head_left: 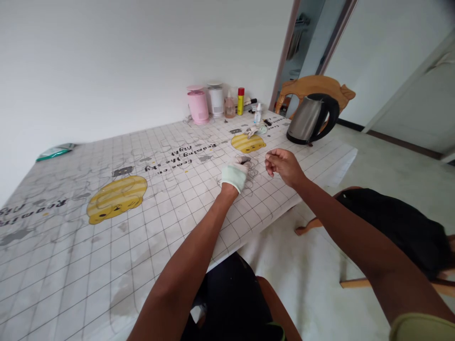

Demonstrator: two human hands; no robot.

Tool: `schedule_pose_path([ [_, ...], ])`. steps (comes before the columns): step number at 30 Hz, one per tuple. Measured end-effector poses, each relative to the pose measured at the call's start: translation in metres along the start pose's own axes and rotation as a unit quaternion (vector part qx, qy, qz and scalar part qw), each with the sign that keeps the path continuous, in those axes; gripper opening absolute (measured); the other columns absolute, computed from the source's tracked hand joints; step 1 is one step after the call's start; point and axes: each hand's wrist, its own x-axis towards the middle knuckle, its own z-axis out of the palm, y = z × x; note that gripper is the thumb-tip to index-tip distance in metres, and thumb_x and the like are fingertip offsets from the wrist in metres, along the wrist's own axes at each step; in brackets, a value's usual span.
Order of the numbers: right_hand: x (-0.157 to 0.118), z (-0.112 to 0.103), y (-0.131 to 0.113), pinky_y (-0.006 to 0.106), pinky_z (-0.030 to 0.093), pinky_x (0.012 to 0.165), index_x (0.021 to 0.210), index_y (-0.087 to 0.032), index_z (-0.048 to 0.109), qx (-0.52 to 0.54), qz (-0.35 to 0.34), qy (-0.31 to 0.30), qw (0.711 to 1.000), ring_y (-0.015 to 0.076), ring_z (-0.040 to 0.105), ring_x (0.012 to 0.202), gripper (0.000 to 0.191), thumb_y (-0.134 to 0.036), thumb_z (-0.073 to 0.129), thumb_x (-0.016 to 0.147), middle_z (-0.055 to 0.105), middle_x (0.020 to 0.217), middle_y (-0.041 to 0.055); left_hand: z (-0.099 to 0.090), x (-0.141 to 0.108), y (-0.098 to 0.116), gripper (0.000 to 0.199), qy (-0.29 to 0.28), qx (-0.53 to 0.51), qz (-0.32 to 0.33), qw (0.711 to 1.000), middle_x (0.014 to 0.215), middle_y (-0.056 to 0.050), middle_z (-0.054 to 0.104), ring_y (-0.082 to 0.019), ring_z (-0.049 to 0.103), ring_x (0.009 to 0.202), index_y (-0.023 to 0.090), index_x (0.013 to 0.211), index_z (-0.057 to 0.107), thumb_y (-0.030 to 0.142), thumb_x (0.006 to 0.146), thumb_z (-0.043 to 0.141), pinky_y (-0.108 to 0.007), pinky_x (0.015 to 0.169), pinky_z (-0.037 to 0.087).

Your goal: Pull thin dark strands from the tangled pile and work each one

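Note:
My left hand (235, 173) wears a whitish glove with grey fingertips. It is low over the table, its fingers closed, at a loose tangle of thin dark strands (253, 171). To its right, my bare right hand (284, 166) is raised slightly, thumb and fingertips pinched together. A fine pale strand (259, 157) runs between the two hands; whether it is thread or wire I cannot tell. The palm side of my left hand is hidden. A second glove (256, 130) lies crumpled beyond my hands.
A steel kettle (304, 121) stands near the table's right edge. Along the wall are a pink container (198, 106), a white one (215, 100), a bottle (230, 106) and a yellow can with red cap (241, 102). A green packet (56, 151) lies left; chairs (313, 85) stand right.

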Motion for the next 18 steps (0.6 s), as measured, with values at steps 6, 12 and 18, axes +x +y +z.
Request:
schedule_pose_path([
  [6, -0.008, 0.011, -0.002, 0.028, 0.046, 0.042, 0.088, -0.023, 0.060, -0.042, -0.061, 0.058, 0.996, 0.0129, 0.057, 0.047, 0.034, -0.051, 0.081, 0.085, 0.067, 0.071, 0.0009, -0.001, -0.006, 0.004, 0.029, 0.002, -0.060, -0.027, 0.998, 0.117, -0.008, 0.081, -0.020, 0.074, 0.110, 0.019, 0.118, 0.081, 0.020, 0.096, 0.062, -0.031, 0.100, 0.057],
  [12, -0.022, 0.020, 0.001, 0.028, 0.047, 0.048, 0.093, -0.027, 0.059, -0.149, -0.120, 0.097, 0.977, 0.0136, 0.058, 0.052, 0.026, -0.050, 0.072, 0.095, 0.069, 0.074, -0.0003, -0.001, -0.006, 0.000, 0.030, 0.011, -0.061, -0.030, 0.998, 0.120, -0.007, 0.081, -0.022, 0.072, 0.114, 0.021, 0.120, 0.080, 0.021, 0.098, 0.060, -0.037, 0.106, 0.054],
  [18, -0.033, 0.022, 0.010, 0.031, 0.051, 0.059, 0.097, -0.027, 0.060, -0.247, -0.160, 0.082, 0.952, 0.0151, 0.062, 0.058, 0.016, -0.042, 0.065, 0.100, 0.071, 0.077, -0.0006, -0.001, -0.005, -0.002, 0.033, 0.021, -0.076, -0.024, 0.997, 0.123, -0.009, 0.080, -0.021, 0.072, 0.117, 0.019, 0.122, 0.079, 0.020, 0.098, 0.057, -0.033, 0.105, 0.054],
])
